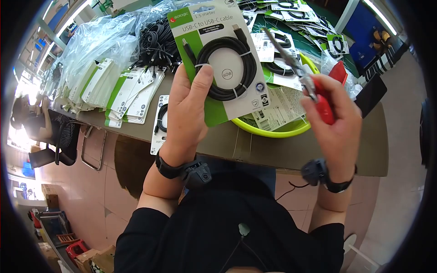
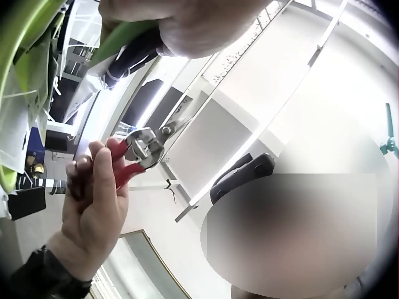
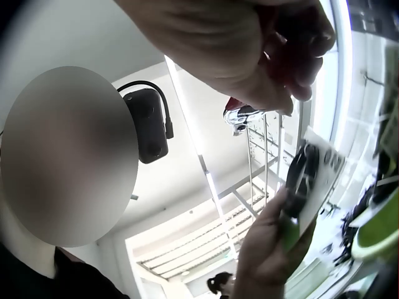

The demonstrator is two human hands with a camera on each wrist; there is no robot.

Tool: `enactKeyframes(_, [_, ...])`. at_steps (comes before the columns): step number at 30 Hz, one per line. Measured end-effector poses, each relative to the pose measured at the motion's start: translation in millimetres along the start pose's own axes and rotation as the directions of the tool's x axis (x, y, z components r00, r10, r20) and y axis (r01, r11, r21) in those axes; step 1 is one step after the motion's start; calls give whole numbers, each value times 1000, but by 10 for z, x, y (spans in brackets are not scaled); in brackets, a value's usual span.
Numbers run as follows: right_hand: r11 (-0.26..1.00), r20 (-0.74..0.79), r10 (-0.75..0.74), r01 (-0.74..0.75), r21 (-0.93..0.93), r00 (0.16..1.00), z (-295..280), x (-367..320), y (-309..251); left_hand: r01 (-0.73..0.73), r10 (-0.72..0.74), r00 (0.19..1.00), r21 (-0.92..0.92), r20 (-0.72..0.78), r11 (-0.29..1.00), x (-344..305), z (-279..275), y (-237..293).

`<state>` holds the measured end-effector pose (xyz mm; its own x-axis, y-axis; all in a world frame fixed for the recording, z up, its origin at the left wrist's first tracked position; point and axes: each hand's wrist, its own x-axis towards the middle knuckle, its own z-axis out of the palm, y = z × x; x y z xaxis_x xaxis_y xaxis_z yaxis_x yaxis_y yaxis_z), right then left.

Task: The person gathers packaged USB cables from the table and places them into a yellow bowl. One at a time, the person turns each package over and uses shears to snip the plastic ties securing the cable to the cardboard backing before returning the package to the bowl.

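Note:
My left hand (image 1: 185, 111) grips the lower left edge of a green and white USB-C cable card (image 1: 226, 68), thumb on its front. A coiled black cable (image 1: 249, 75) is fastened to the card with pale ties at several spots. In my right hand (image 1: 339, 125) are long-nosed pliers (image 1: 325, 109) with red handles, their tips pointing up and left, apart from the card. The left wrist view shows the pliers' metal joint (image 2: 165, 131) beyond the curled fingers. From the right wrist, the card (image 3: 324, 180) appears edge-on in the left hand.
A yellow-green basin (image 1: 268, 133) with cable cards stands behind the held card. Stacks of cards (image 1: 132, 98), loose black cables (image 1: 159, 41) and clear plastic bags (image 1: 102, 38) fill the table's left. More carded cables (image 1: 296, 16) lie at the back right. Another carded cable (image 1: 159, 125) lies near the front edge.

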<state>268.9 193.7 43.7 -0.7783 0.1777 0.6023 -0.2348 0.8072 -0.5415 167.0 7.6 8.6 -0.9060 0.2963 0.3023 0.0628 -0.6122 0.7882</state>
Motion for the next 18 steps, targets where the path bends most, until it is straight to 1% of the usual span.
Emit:
enactKeyframes(1, [1000,-3,2,-2,-2,1000,84,-20,-25,5,-5,1000,-14,-1,1000,-10,28,-17])
enactKeyframes(4, [985,11,-9,7,175,1000,363,-59,-120,11,-11,1000,-37,-22,999,-49,106,-110])
enactKeyframes(5, [981,35,-20,13,195,999,424,-69,-117,-30,30,1000,70,0,997,-73,107,-178])
enactKeyframes(6, [987,-8,3,-2,161,1000,491,-80,-105,-71,69,998,183,12,980,-103,85,-227])
enactKeyframes(7, [991,-42,27,-21,131,999,558,-98,-100,-71,81,996,204,-40,976,-131,68,-273])
enactKeyframes(8, [994,-78,48,-40,99,996,620,-111,-102,-153,159,987,265,-3,952,-136,55,-332])
enactKeyframes(9, [992,-45,30,-24,124,999,674,-111,-109,-238,234,971,321,52,917,-125,0,-339])
enactKeyframes(10, [989,-37,46,-40,139,998,701,-127,-111,-236,243,970,335,22,912,-138,-68,-304])
enactKeyframes(13, [985,-28,91,-86,152,995,716,-158,-66,-178,185,983,186,-19,966,-136,-175,-243])
enactKeyframes(14, [980,-60,101,-89,177,993,701,-160,-48,-179,219,973,355,-75,918,-130,-281,-169])
enactKeyframes(15, [976,-96,111,-90,200,989,685,-155,-26,-166,261,958,513,-119,842,-120,-449,-38])
enactKeyframes(16, [971,-133,121,-89,223,984,671,-146,4,-150,247,958,481,-144,864,-77,-611,95])
enactKeyframes(17, [971,-136,124,-92,220,983,651,-135,51,-135,231,959,449,-166,883,-58,-772,239])
enactKeyframes(18, [966,-133,158,-125,227,979,618,-117,115,-50,150,971,456,-185,888,-89,-953,342])
